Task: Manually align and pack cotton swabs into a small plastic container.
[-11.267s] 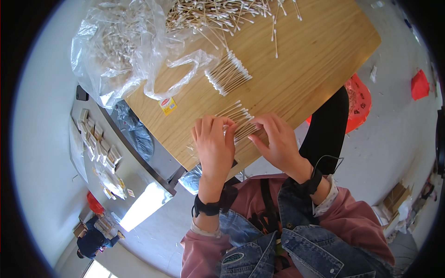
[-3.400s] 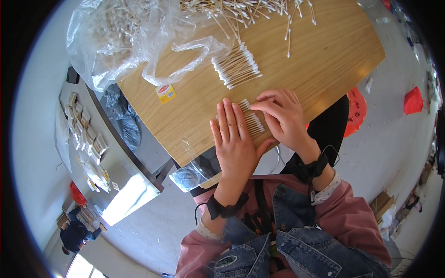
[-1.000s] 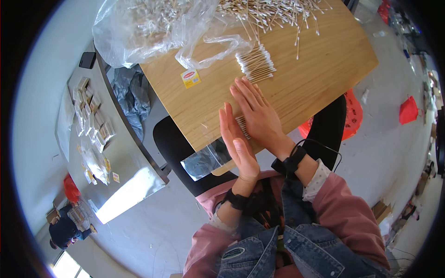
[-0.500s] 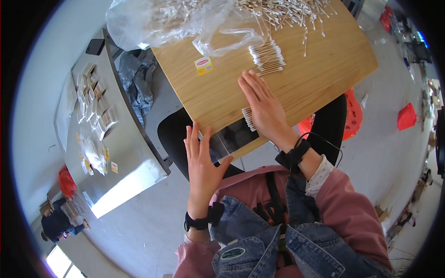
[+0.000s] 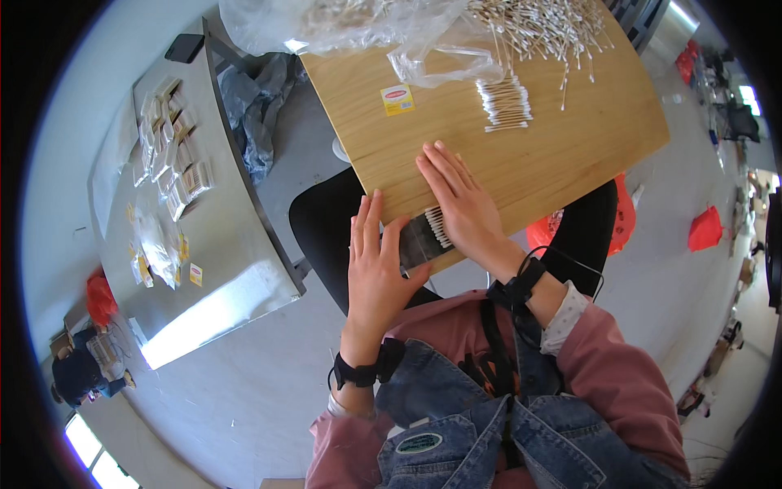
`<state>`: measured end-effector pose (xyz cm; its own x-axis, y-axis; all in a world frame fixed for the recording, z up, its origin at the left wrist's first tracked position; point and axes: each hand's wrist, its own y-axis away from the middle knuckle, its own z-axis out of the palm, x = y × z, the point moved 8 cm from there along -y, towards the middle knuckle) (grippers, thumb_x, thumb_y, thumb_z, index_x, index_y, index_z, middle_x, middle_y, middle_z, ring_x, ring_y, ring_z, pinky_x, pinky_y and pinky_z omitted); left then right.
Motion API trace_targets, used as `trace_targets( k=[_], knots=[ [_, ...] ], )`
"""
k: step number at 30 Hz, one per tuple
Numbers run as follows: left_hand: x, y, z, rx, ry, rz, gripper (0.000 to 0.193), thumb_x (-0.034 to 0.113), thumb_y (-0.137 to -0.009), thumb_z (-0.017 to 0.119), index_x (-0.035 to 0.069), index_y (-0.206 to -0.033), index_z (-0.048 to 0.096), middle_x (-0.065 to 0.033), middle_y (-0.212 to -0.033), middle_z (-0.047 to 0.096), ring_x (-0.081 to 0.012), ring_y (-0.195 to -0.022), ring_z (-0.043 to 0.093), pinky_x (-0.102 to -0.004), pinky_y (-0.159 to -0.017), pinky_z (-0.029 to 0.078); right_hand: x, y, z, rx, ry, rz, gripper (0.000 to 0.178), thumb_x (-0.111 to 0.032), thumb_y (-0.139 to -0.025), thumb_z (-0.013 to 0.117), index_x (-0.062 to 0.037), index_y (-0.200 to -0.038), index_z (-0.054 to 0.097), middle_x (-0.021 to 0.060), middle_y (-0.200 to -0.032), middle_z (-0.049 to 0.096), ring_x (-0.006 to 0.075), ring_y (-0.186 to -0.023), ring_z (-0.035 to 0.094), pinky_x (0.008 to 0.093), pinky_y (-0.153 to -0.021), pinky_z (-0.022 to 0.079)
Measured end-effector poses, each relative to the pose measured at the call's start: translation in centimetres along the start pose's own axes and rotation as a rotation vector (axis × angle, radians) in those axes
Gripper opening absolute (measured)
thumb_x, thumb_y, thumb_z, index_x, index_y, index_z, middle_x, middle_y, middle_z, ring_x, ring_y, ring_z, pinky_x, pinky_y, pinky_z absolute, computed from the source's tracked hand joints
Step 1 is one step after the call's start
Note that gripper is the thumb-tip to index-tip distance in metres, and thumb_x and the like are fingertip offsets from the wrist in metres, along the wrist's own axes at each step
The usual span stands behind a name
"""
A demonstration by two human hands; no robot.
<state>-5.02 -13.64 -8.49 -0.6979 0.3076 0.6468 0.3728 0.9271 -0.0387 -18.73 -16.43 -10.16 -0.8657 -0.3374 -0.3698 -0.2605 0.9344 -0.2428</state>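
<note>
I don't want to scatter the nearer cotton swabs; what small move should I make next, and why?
Perhaps slide your left hand toward the nearer cotton swabs to steady them: it is open, just left of their exposed white tips, while your right hand lies over part of the row.

This looks like a small hand-packing workshop: loose cotton swabs (image 5: 550,28) lie heaped on a wooden bench (image 5: 570,134) beyond the right hand (image 5: 471,216), wrapped packets (image 5: 195,176) crowd a metal-topped bench (image 5: 230,224) left of the left hand (image 5: 377,273), and another person (image 5: 75,371) is farther left, across the plain grey floor (image 5: 244,391).
</note>
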Motion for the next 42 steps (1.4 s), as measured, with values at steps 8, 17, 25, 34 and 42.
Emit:
trace_targets(
  k=[8, 17, 25, 34, 42],
  knots=[
    [-0.2, -0.7, 0.0, 0.000, 0.051, 0.073, 0.061, 0.015, -0.061, 0.087, 0.000, -0.113, 0.058, -0.0203, -0.152, 0.043, -0.0389, -0.143, 0.037, -0.0499, -0.115, 0.036, -0.6, 0.2, 0.3, -0.049, -0.007, -0.025, 0.057, -0.003, -0.090, 0.051, 0.0014, -0.146, 0.043, 0.0159, -0.155, 0.041, 0.0307, -0.146, 0.037, 0.0453, -0.117, 0.036],
    [-0.5, -0.5, 0.2, 0.016, 0.136, 0.121, 0.062, 0.012, -0.060, 0.088, -0.001, -0.112, 0.058, -0.0193, -0.148, 0.046, -0.0381, -0.139, 0.043, -0.0464, -0.110, 0.042, -2.5, -0.3, 0.5, -0.068, -0.058, -0.082, 0.054, -0.008, -0.091, 0.053, 0.0034, -0.144, 0.046, 0.0163, -0.153, 0.043, 0.0305, -0.146, 0.037, 0.0451, -0.118, 0.035],
    [-0.6, -0.5, 0.3, 0.053, 0.127, 0.168, 0.065, 0.011, -0.058, 0.089, -0.002, -0.113, 0.058, -0.0210, -0.143, 0.049, -0.0405, -0.136, 0.045, -0.0468, -0.107, 0.045, -3.2, -0.7, 1.1, -0.035, -0.068, -0.066, 0.053, -0.010, -0.091, 0.055, 0.0032, -0.142, 0.047, 0.0164, -0.151, 0.045, 0.0302, -0.145, 0.038, 0.0446, -0.118, 0.035],
    [-0.9, -0.5, 0.0, 0.013, 0.231, 0.134, 0.063, 0.008, -0.062, 0.087, -0.001, -0.118, 0.059, -0.0208, -0.148, 0.046, -0.0394, -0.139, 0.042, -0.0467, -0.111, 0.041, -3.6, -0.6, 1.5, -0.013, -0.103, -0.041, 0.054, -0.010, -0.091, 0.055, 0.0028, -0.143, 0.045, 0.0172, -0.152, 0.044, 0.0320, -0.144, 0.039, 0.0450, -0.117, 0.036],
    [-1.1, -0.1, 0.2, 0.088, 0.194, 0.128, 0.065, 0.012, -0.062, 0.086, -0.001, -0.120, 0.059, -0.0206, -0.148, 0.045, -0.0407, -0.138, 0.043, -0.0476, -0.108, 0.044, -4.8, -0.2, 1.4, 0.005, -0.382, 0.040, 0.055, -0.002, -0.091, 0.052, -0.0009, -0.146, 0.043, 0.0195, -0.151, 0.043, 0.0370, -0.144, 0.039, 0.0456, -0.117, 0.035]
  ],
)
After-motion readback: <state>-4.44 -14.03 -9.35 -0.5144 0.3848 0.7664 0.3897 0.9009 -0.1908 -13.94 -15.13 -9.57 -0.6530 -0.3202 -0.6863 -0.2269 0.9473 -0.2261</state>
